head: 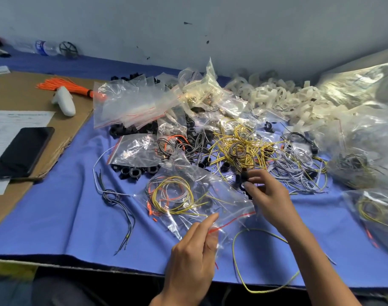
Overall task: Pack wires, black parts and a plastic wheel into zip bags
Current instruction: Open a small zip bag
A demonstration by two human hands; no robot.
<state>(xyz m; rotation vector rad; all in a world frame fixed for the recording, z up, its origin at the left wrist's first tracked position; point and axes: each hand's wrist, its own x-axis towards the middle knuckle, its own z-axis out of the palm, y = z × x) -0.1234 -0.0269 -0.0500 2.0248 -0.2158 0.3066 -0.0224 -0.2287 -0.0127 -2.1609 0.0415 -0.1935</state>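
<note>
Your right hand (270, 195) pinches a small black part (244, 177) at its 11 o'clock fingertips. The part looks light and rigid, best held by its rim. Your left hand (193, 257) pinches the red-striped mouth of the zip bag (230, 204), whose film looks thin and slippery. The bag lies at 12 o'clock on the bench (56, 217), with wires (173, 195) coiled inside.

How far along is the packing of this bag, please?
Done: the zip bag already holds yellow, orange and grey wires. In hand: the left hand pinches its red-striped mouth, and the right hand holds black parts beside it. Left: those parts go in, then the open mouth needs sealing; loose yellow wires remain piled behind.
</note>
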